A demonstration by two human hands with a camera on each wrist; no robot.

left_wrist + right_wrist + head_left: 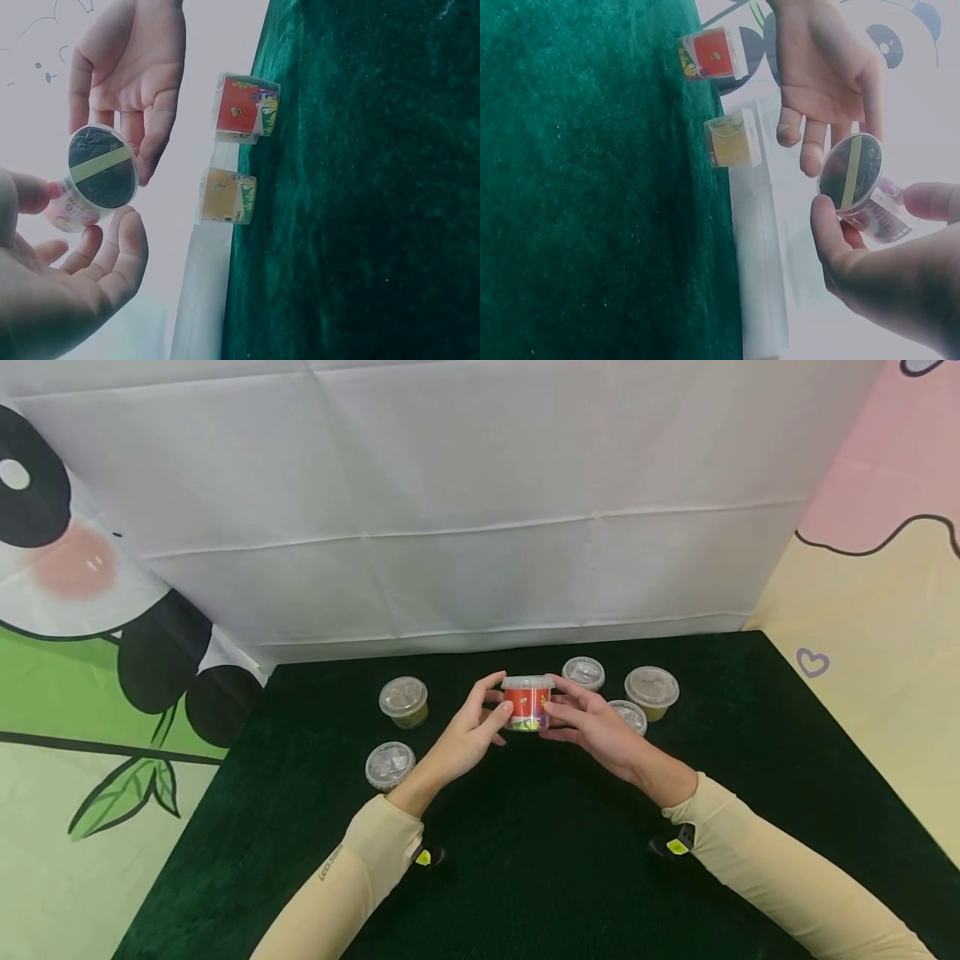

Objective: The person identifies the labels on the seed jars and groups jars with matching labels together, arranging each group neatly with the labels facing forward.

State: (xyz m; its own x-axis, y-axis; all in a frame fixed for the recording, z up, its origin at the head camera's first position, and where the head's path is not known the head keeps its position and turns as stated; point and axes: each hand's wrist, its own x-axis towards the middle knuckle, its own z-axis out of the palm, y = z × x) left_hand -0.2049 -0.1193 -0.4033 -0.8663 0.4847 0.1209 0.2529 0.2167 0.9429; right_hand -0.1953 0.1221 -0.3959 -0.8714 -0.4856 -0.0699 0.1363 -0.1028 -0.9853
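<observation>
A small clear plastic tub [527, 706] with a lid and a red, flower-patterned label is held upright above the dark green cloth. My left hand [467, 733] grips its left side, thumb on the front of the label. From the right, my right hand [600, 733] holds the opposite side between thumb and fingers. Seen from below in the left wrist view, the tub's base [90, 161] is dark with a pale yellow strip across it. The same base [866, 169] shows in the right wrist view, fingertips right at its rim.
Two lidded tubs, one farther back [403, 700] and one nearer [390, 765], stand left of my hands. Three more, including a yellowish one [652, 691], stand at the right, one partly behind my right hand. White fabric [480, 527] hangs behind the green-covered table [525, 877].
</observation>
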